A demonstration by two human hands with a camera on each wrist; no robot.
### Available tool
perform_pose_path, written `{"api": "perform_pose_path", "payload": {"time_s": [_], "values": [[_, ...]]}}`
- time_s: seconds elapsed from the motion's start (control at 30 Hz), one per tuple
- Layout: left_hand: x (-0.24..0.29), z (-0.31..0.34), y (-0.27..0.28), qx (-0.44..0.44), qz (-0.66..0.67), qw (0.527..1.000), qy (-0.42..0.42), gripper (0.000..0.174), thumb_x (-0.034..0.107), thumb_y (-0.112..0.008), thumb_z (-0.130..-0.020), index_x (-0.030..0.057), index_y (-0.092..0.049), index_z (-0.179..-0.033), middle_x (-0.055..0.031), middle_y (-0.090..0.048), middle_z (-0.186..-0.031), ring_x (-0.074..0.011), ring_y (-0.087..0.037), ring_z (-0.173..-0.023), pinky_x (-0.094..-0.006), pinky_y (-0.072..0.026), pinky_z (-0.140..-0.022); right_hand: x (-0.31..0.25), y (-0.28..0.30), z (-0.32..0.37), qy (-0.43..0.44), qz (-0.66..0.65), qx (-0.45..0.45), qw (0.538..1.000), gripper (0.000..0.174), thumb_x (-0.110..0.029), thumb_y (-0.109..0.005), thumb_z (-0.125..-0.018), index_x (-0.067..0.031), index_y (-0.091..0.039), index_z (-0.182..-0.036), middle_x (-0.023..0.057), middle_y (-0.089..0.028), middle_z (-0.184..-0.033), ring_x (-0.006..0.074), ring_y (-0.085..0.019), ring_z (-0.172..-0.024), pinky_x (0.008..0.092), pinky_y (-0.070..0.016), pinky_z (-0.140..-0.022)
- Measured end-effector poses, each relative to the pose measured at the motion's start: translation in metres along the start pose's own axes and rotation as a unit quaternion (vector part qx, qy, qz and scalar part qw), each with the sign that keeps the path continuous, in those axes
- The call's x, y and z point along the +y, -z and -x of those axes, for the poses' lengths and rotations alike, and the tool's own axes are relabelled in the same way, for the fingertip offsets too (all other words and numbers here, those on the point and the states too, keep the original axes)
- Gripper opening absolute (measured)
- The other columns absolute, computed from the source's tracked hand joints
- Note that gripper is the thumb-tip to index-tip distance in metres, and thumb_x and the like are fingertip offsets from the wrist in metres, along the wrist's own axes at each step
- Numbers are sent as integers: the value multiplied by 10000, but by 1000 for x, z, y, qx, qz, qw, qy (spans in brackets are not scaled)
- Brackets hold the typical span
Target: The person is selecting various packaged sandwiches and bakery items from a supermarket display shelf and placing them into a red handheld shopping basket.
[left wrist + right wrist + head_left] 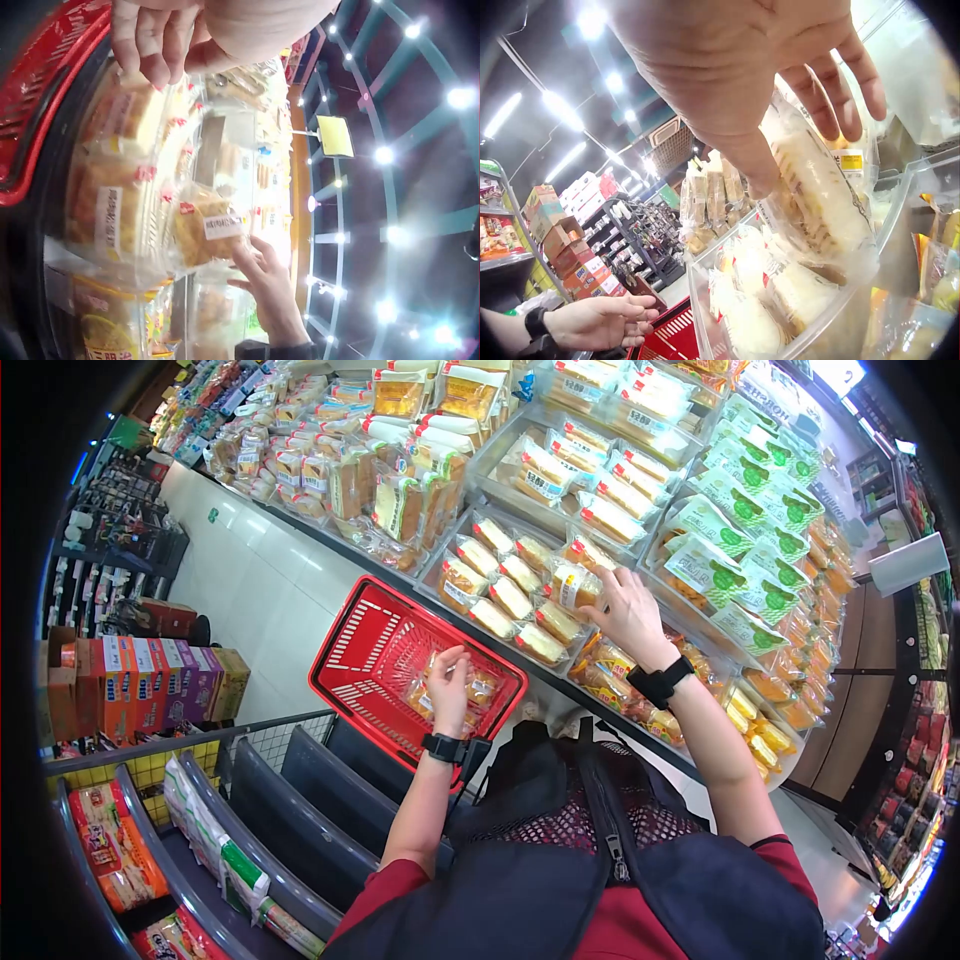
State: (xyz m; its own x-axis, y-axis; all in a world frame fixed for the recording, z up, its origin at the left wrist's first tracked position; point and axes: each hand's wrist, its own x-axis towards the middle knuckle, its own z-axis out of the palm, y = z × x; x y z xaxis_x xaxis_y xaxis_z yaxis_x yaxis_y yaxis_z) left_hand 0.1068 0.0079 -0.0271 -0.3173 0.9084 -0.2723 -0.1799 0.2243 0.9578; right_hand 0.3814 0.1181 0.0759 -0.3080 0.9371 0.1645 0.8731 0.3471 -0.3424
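Observation:
My right hand point(635, 620) pinches a clear-wrapped sandwich bread point(817, 191) between thumb and fingers. The bread stands tilted over a clear bin point(847, 296) of similar wrapped breads point(510, 600). A white label shows on its pack in the left wrist view. My left hand point(450, 680) hangs over a red shopping basket point(400, 645) with its fingers loosely curled and nothing in them. Several wrapped breads point(485, 688) lie in the bottom of that basket, partly hidden by the left hand and wrist.
More bins of wrapped breads point(620, 490) and green-and-white packs point(735, 510) rise behind. Yellow-wrapped packs point(615, 670) sit to the right of the bin. A dark slatted rack point(260, 790) with noodle packs point(115, 840) stands at left. Beyond the basket are a tiled floor point(260, 560) and stacked cartons point(150, 675).

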Motion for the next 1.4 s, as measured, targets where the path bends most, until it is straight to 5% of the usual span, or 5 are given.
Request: {"api": "perform_pose_path", "payload": {"time_s": [0.27,0.67,1.2,1.33,1.4], "values": [[-8,1,-7,-33,-44,998,12,181,105,-547,-916,54,-575,-1088,-34,-632,-978,-70,-583,-788,-212,-484,-710,-2,-34,7,-17,-138,26,990,505,-146,-689,-740,-39,-454,-1174,190,-577,-1005,377,-580,-922,435,-477,-764],[3,-5,-47,-112,-70,990,-42,205,72,-534,-915,37,-552,-1116,-32,-627,-990,-92,-582,-851,-230,-475,-752,-13,-27,-38,83,11,-28,996,307,-7,-478,-788,3,-456,-1094,214,-589,-887,359,-614,-776,433,-502,-651],[40,-48,-148,-194,-381,859,-282,1090,162,-805,-640,62,-79,-1447,-252,-303,-1380,-391,-308,-1296,-413,-300,-1076,35,-54,2,-247,-141,87,955,401,-323,-594,-869,-2,-519,-1098,171,-644,-792,370,-631,-744,441,-488,-678],[42,-52,-149,-175,-380,865,-277,1088,141,-807,-635,49,-84,-1443,-242,-323,-1385,-386,-326,-1289,-415,-304,-1072,38,-80,-3,-336,-226,135,904,468,-359,-622,-855,19,-511,-1107,167,-646,-757,307,-648,-718,394,-494,-651],[39,-46,-148,-167,-385,865,-276,1073,141,-804,-641,42,-96,-1440,-245,-332,-1380,-381,-336,-1285,-409,-308,-1070,36,-84,2,-437,-407,109,795,466,-334,-664,-834,11,-510,-1106,115,-635,-736,190,-617,-642,308,-480,-585]]}}
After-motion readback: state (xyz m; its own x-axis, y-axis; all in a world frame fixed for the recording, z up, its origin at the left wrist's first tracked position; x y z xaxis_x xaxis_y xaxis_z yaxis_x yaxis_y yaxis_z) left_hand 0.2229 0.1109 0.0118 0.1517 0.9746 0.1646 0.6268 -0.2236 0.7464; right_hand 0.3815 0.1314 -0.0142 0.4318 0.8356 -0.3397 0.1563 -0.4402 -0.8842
